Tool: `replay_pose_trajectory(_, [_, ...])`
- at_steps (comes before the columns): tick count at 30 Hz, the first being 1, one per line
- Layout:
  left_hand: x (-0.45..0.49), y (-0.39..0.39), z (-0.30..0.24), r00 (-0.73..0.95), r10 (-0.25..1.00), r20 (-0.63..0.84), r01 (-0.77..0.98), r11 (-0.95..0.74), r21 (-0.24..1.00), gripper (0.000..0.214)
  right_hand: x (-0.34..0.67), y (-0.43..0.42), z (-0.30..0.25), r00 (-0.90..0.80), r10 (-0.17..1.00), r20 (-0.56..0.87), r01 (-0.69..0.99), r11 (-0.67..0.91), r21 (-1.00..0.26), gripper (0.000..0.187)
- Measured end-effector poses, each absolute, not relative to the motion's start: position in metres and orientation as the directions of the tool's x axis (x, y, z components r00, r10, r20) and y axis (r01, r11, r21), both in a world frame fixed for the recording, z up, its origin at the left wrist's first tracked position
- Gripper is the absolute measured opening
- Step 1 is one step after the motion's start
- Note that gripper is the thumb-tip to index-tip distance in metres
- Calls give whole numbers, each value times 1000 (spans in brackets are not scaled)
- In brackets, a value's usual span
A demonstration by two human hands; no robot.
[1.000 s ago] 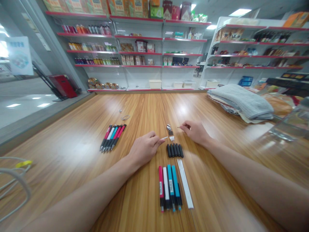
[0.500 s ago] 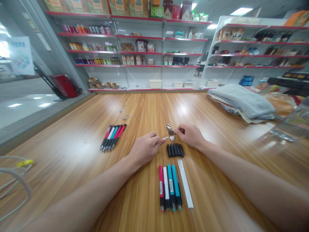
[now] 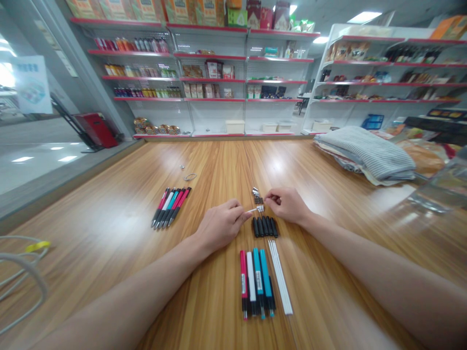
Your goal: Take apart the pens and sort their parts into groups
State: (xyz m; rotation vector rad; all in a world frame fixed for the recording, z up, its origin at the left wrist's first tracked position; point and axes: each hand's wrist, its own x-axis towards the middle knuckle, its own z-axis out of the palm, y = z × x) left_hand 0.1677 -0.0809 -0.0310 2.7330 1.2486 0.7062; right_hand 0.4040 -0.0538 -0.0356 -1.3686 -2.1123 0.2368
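My left hand (image 3: 222,223) is closed in a pinch on a thin white pen refill (image 3: 252,210) that points right. My right hand (image 3: 286,204) has its fingertips pressed together beside a row of small dark springs (image 3: 259,200); whether it holds one is too small to tell. Metal pen tips (image 3: 255,191) lie just beyond the springs, and small white pieces (image 3: 260,208) sit on the near side. Closer to me are several black rubber grips (image 3: 265,227). Below them lie pink, white and blue pen barrels (image 3: 258,274) with a row of white refills (image 3: 280,277) at their right.
Several whole pens (image 3: 170,208) lie side by side at the left of the wooden table (image 3: 120,272). Beyond them is a small ring (image 3: 190,177). A white cable (image 3: 25,262) loops at the left edge. Folded cloths (image 3: 367,150) and a clear container (image 3: 438,189) stand right.
The refill in my left hand has shifted slightly, its tip now close to the small white pieces. My right hand has moved a little to the right.
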Motion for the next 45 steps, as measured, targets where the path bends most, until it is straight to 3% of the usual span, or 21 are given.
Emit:
replay_pose_trajectory(6, [169,-81,-30,576,718,390,710,-676,197,38,392,-73,-23,-515,702,493,555,711,-432,20])
replay_pose_trajectory(11, [170,-83,-28,604,703,376,693,-696,186,36,378,-81,-24,-477,722,502,482,692,-538,21])
replay_pose_trajectory(17, [170,-83,-27,584,720,375,709,-677,197,36,394,-67,-29,-306,890,339,272,423,-864,27])
replay_pose_trajectory(20, [170,-83,-28,582,723,373,706,-676,208,35,414,-51,-28,-231,964,130,126,163,-979,27])
replay_pose_trajectory(22, [170,-83,-27,585,721,372,700,-680,217,35,429,-43,-25,-311,950,-25,71,-3,-998,24])
replay_pose_trajectory(26, [169,-83,-27,577,722,381,696,-679,234,36,452,-38,-18,-571,773,-277,183,-209,-961,20])
replay_pose_trajectory(32, [167,-82,-28,563,715,414,673,-688,273,35,472,-43,-8,-749,485,-451,353,-284,-892,25])
replay_pose_trajectory(36, [167,-82,-27,563,712,419,676,-689,263,36,466,-50,5,-736,203,-645,612,-208,-763,30])
replay_pose_trajectory(38, [166,-82,-27,563,715,415,678,-686,262,36,457,-54,9,-688,120,-716,707,-112,-698,30])
replay_pose_trajectory(41, [166,-82,-27,561,714,418,676,-687,266,34,444,-59,11,-647,126,-752,756,-19,-654,34])
replay_pose_trajectory(45, [165,-82,-28,559,713,424,676,-687,265,35,440,-58,8,-612,221,-759,775,-21,-631,43])
